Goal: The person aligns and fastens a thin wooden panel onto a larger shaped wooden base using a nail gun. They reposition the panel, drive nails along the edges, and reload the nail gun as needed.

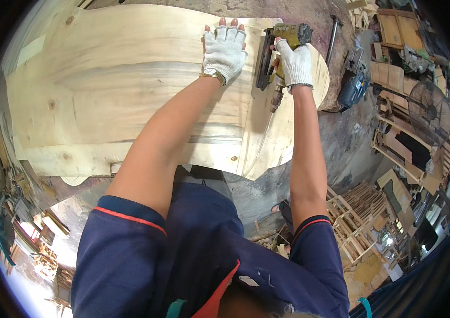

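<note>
A large pale plywood panel (129,90) with curved edges lies before me, grain running across it. My left hand (225,50), in a white fingerless glove with a watch at the wrist, rests flat on the panel near its far edge, fingers stretched out. To its right, my right hand (295,62), gloved alike, is wrapped round the handle of a yellow and black pneumatic nail gun (284,34). The nail gun's black magazine points toward the panel's surface. From the handle's base a metal air coupling (276,99) leads to a thin pale hose trailing toward me across the panel.
Right of the panel, a blue and black power tool (353,87) lies beside a dark metal bar (333,38) on the worn work surface. A standing fan (430,108), wooden frames (349,225) and stacked boards fill the right side. Scrap wood (50,228) clutters the left.
</note>
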Motion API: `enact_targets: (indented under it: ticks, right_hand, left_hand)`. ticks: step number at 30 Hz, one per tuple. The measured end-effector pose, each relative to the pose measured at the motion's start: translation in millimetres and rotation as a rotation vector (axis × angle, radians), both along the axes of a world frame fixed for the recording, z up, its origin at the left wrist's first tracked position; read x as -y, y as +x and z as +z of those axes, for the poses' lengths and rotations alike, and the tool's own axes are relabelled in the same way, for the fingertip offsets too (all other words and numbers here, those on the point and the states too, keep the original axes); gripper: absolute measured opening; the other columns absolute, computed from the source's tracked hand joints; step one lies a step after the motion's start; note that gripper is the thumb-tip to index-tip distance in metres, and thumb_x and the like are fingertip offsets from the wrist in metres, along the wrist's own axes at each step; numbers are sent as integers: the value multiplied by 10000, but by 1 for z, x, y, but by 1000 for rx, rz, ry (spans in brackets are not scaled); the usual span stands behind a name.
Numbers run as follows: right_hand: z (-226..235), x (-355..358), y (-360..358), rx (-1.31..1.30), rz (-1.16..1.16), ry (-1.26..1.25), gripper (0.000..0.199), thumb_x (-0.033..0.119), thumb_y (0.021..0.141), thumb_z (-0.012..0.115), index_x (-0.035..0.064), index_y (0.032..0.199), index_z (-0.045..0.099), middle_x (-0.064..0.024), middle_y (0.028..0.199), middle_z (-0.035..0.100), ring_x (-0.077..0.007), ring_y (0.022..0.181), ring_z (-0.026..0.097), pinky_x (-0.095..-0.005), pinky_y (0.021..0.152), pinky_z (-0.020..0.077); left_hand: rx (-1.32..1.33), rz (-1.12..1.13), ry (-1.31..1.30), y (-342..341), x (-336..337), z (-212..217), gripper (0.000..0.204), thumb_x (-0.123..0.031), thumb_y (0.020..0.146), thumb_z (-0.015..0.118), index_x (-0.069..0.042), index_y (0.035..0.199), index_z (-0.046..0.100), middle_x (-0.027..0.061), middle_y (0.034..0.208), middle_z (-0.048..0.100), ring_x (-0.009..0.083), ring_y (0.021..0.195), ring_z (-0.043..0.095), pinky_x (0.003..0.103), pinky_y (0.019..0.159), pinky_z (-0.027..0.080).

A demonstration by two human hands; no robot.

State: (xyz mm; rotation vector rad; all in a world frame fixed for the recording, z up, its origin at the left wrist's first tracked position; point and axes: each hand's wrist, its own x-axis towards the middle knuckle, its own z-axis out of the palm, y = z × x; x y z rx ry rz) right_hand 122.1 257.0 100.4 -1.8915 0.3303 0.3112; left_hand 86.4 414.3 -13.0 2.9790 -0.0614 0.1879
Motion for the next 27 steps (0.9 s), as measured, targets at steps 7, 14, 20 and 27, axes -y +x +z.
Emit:
enact_targets:
  ticks: [7,14,20,27]
  right_hand:
    - [-6,-6,8,-16,73,-86,312,246,965,664,-25,1117,687,-123,889,743,-166,451,554,-318,440,450]
    - [-6,-4,11,-44,167,-228,315,221,920,657,-10,1133,684,-112,849,736,-151,464,561,-329,462,457]
    - [0,-5,-5,-67,173,-258,287,199,906,646,-10,1099,686,-106,815,720,-152,458,567,-333,460,461]
    - [3,-5,-28,-81,141,-268,269,219,892,648,-17,1008,703,-91,748,690,-148,458,559,-328,469,454]
  left_hand:
    - [21,20,-61,0,1,4,568,-355,973,498,-158,1505,467,78,1626,395,346,1509,325,687,1156,211]
    - [34,33,-74,0,2,5,552,-353,961,530,-167,1480,492,73,1621,405,347,1517,311,677,1170,212]
    - [10,28,-95,1,1,9,535,-347,954,550,-158,1453,506,77,1623,402,350,1518,312,681,1169,215]
    - [23,22,-108,-2,2,9,547,-348,949,557,-156,1458,496,83,1608,417,350,1505,329,678,1167,224]
